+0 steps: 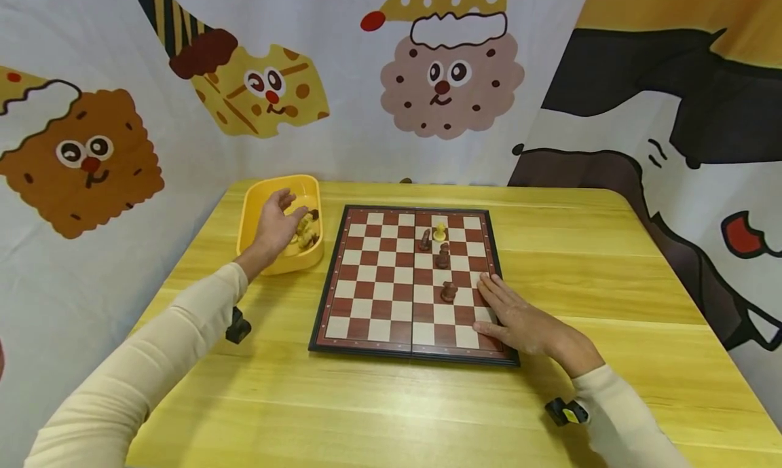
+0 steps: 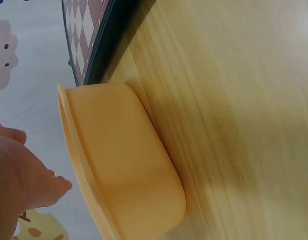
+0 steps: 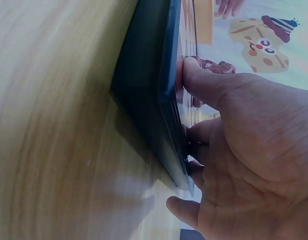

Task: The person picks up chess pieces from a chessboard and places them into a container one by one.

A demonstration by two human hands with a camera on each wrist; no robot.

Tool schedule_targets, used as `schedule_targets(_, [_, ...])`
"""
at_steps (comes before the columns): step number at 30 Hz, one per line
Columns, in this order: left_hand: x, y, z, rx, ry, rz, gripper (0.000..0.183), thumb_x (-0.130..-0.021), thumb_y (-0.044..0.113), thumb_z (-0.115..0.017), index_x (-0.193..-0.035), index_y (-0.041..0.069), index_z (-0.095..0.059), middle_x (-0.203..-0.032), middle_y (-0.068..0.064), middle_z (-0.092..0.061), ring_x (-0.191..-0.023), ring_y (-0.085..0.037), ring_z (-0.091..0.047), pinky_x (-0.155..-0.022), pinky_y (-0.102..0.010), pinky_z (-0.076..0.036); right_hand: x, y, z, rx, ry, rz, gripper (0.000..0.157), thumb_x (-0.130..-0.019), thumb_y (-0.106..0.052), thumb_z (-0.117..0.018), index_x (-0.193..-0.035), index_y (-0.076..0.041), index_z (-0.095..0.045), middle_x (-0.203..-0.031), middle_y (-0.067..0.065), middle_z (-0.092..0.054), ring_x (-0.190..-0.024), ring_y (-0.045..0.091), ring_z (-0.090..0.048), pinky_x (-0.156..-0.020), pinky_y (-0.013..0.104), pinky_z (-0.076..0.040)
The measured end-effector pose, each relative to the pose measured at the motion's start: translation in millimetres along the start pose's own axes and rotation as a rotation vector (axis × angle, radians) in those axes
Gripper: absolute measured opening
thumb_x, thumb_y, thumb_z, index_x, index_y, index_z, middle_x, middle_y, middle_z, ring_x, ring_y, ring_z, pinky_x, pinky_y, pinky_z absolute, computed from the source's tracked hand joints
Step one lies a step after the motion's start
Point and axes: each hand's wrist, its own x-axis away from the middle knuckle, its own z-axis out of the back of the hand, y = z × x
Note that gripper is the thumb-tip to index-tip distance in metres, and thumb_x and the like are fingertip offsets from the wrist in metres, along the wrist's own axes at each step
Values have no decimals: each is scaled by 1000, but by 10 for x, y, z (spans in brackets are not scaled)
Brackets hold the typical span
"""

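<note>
My left hand (image 1: 276, 225) hovers over the yellow plastic bin (image 1: 293, 265), fingers loosely extended and holding nothing. Inside the bin lie yellow and dark brown chess pieces (image 1: 305, 230), partly hidden by the hand. In the left wrist view, the thumb and fingers show beside the bin's rim (image 2: 76, 135). My right hand (image 1: 525, 322) rests on the right edge of the chessboard (image 1: 373, 293), fingertips (image 3: 191, 67) touching its surface. Several pieces stand on the board's right half: a yellow pawn (image 1: 440, 232), a brown knight (image 1: 449, 291) and other brown pieces (image 1: 442, 256).
The board lies unfolded on a light wooden table (image 1: 342, 414), right of the bin. Behind the table hangs a white curtain (image 1: 354, 101) printed with cartoon cookies and cheese. Each wrist carries a small black camera (image 1: 238, 325).
</note>
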Motion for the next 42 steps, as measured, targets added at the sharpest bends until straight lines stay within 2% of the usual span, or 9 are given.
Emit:
schedule_targets(3, [10,-7,-17,2,12,-17,63,-105,15,-56,-157,-4,-26,-157,-21,-35,-147,-33,-29,-118,-45,-29,5,0,-1,3,2,-2,85,-104,-47,-55,-158,8,-19,-166,25,-8,-152,43,-3,-116,63,-19])
schedule_targets(7, [27,3,-54,35,12,-64,57,-105,10,-54,-155,-4,-31,-156,-21,-37,-146,-33,-31,-119,-45,-27,8,5,-1,1,3,-3,85,-104,-47,-55,-158,8,-19,-166,25,-8,-152,43,-3,-116,63,-18])
schedule_targets(12, [82,28,-121,135,-20,-114,51,-103,4,-55,-150,-6,-40,-152,-23,-42,-143,-31,-37,-115,-42,-33,3,9,-4,8,2,8,84,-105,-45,-55,-158,9,-18,-166,26,-8,-152,43,-3,-117,62,-17])
schedule_targets(19, [198,81,-244,217,-46,-174,43,-103,-1,-54,-145,-6,-48,-145,-20,-52,-136,-31,-45,-104,-27,-44,-14,9,-5,12,-5,17,83,-106,-45,-54,-158,10,-18,-166,26,-7,-152,43,-3,-117,61,-17])
schedule_targets(22, [255,144,-318,217,-97,-211,42,-103,0,-55,-145,-4,-49,-143,-19,-55,-133,-29,-49,-101,-25,-45,-10,7,-3,5,-8,10,84,-106,-45,-54,-158,9,-18,-166,25,-7,-152,43,-2,-117,61,-17])
schedule_targets(25, [308,194,-399,208,-177,-233,41,-104,1,-56,-144,-5,-51,-141,-22,-56,-131,-31,-51,-105,-33,-45,-8,11,-7,4,-6,0,84,-105,-45,-54,-158,9,-17,-166,25,-7,-152,42,-2,-117,61,-17])
schedule_targets(31, [412,196,-547,249,-326,-173,37,-104,2,-57,-140,-8,-54,-140,-26,-55,-130,-37,-51,-106,-50,-44,-15,9,-17,9,2,7,83,-106,-45,-54,-158,9,-18,-166,25,-8,-152,42,-3,-118,60,-17])
schedule_targets(35, [448,216,-655,245,-379,-171,36,-105,4,-57,-139,-9,-55,-137,-25,-58,-129,-40,-52,-105,-48,-46,-1,29,-21,-2,15,24,83,-106,-43,-55,-157,10,-19,-166,26,-9,-152,43,-3,-117,62,-18])
schedule_targets(42, [534,301,-860,206,-458,-150,32,-106,8,-56,-136,-3,-61,-130,-17,-66,-123,-31,-60,-101,-50,-45,-11,90,-44,22,26,43,83,-105,-45,-54,-158,10,-20,-165,27,-10,-152,42,-4,-115,63,-20])
